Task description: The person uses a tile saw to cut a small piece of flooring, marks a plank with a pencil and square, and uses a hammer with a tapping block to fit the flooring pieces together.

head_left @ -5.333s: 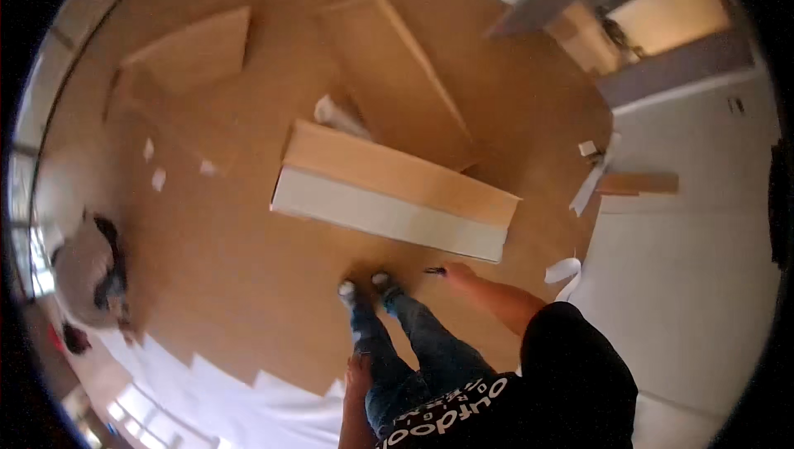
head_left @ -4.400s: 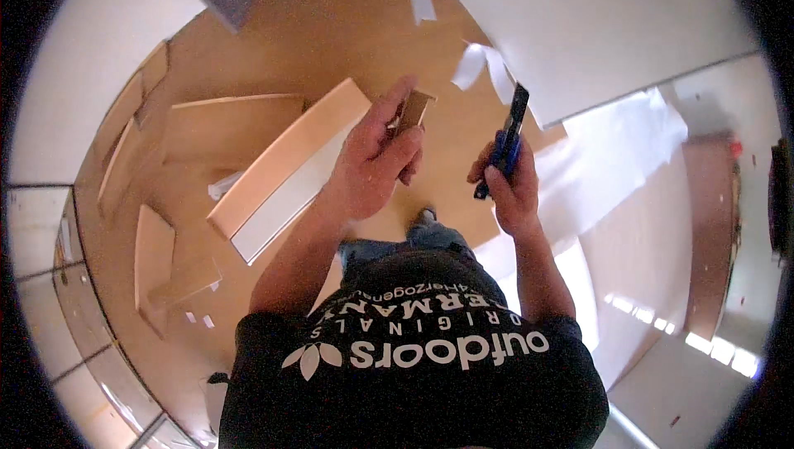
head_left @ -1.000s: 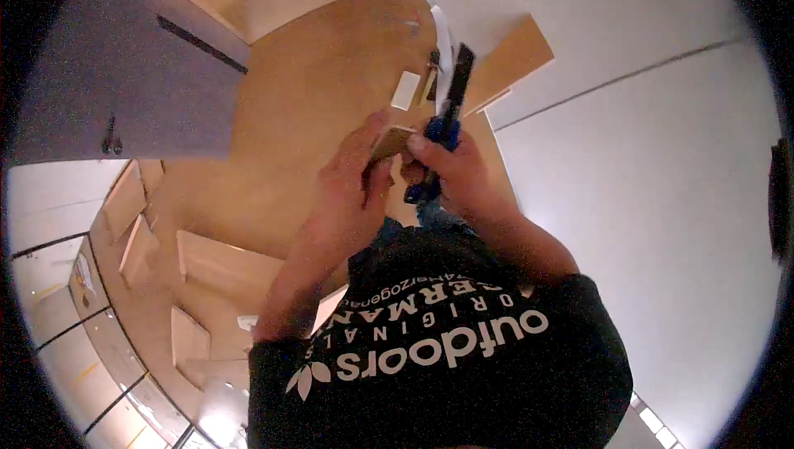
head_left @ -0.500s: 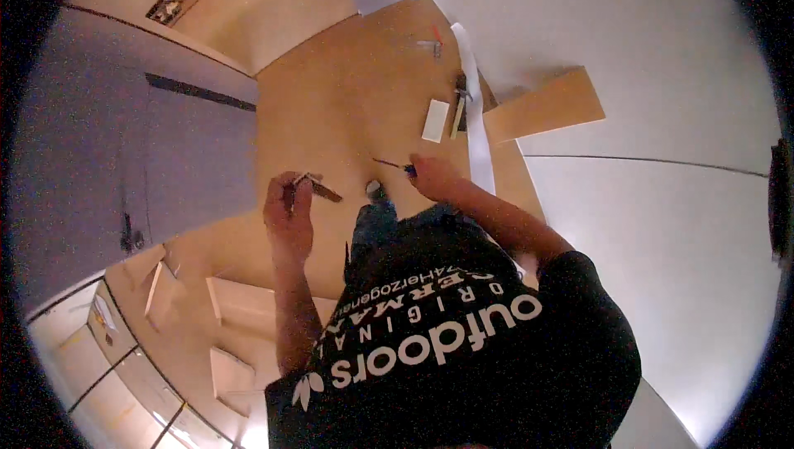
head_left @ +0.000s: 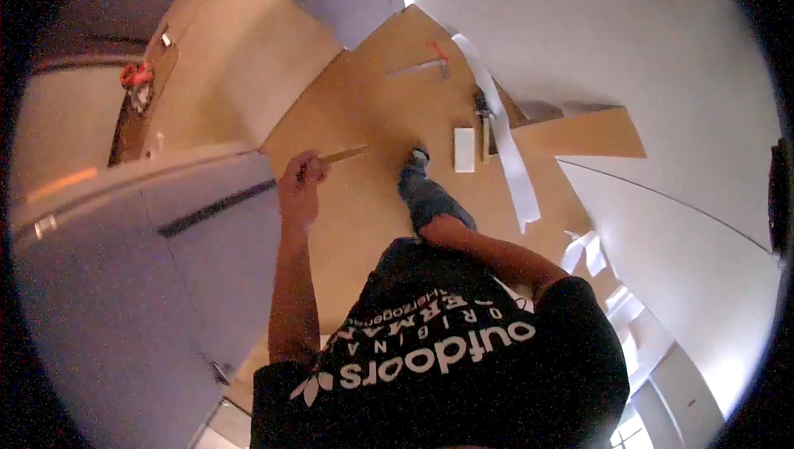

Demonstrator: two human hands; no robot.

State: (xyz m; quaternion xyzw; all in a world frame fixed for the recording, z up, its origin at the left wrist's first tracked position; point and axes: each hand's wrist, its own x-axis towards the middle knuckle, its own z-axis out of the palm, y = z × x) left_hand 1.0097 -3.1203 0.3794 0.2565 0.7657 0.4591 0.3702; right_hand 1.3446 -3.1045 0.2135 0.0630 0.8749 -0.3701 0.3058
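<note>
My left hand [head_left: 303, 178], raised at the left of centre, is closed round a thin flat brown strip [head_left: 341, 155]. The strip's free end points right, over the brown floor [head_left: 356, 226]; its exact kind cannot be made out. My right hand [head_left: 440, 230] is low against my jeans [head_left: 426, 197], at the thigh. Its fingers are hidden or blurred, and no tool shows in it. A shoe [head_left: 420, 155] shows beyond the knee. Right of it lies a white rectangular block [head_left: 464, 150], beside a hammer [head_left: 485, 122].
A long white strip [head_left: 509, 143] curls along the floor at the right, with a brown board [head_left: 587, 131] next to it. Farther off lies a grey and red tool [head_left: 434, 64]. Grey panels [head_left: 207, 259] stand at left. A red tool [head_left: 138, 81] rests at far left.
The view has turned. My right hand has drawn back from in front of me to my thigh, and its thin screwdriver-like tool no longer shows. My left hand still holds the strip, now pointing slightly upward.
</note>
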